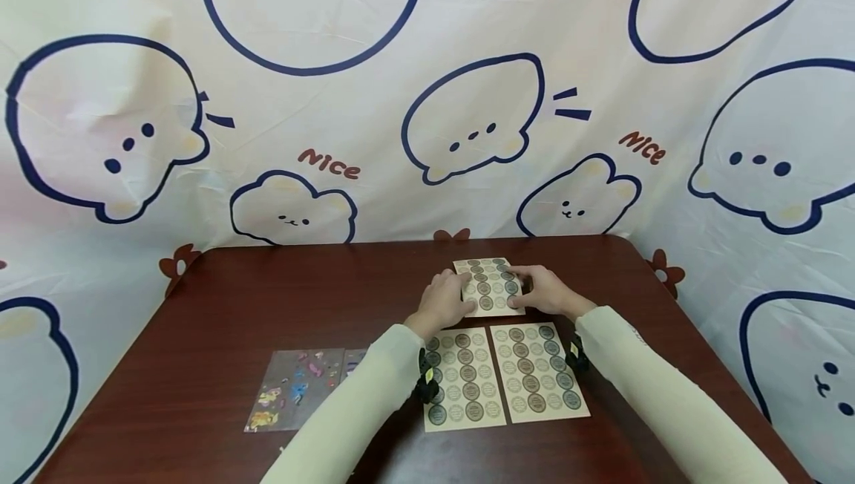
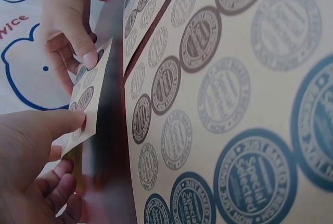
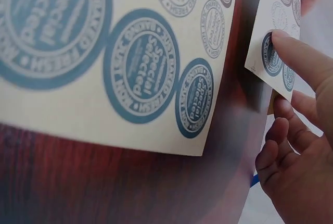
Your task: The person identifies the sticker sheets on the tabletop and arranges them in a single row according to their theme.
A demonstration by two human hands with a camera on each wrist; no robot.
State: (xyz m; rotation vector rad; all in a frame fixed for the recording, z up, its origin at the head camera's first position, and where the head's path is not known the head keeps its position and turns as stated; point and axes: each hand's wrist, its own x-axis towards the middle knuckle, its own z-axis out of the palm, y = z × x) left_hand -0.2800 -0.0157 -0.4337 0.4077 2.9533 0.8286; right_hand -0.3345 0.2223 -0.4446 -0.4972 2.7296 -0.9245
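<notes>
Both hands hold a cream sheet of round stickers (image 1: 493,292) above the far part of the table. At its left edge my left hand (image 1: 442,300) pinches it, thumb on the printed face and fingers underneath. My right hand (image 1: 548,291) pinches the right edge the same way, its thumb (image 3: 294,57) over a dark blue sticker. A tan edge (image 2: 77,169) shows beneath the held sheet. Nearer to me, a left sticker sheet (image 1: 479,376) and a right sticker sheet (image 1: 529,369) lie side by side, printed with brown, blue and pale "Just Baked Fresh" circles.
Left of the sheets, a clear plastic bag (image 1: 300,387) with small colourful pieces lies on the dark wooden table (image 1: 320,283); my left sleeve (image 1: 354,402) partly covers what is beside it. A cartoon-printed cloth (image 1: 374,120) hangs behind the table and along its sides.
</notes>
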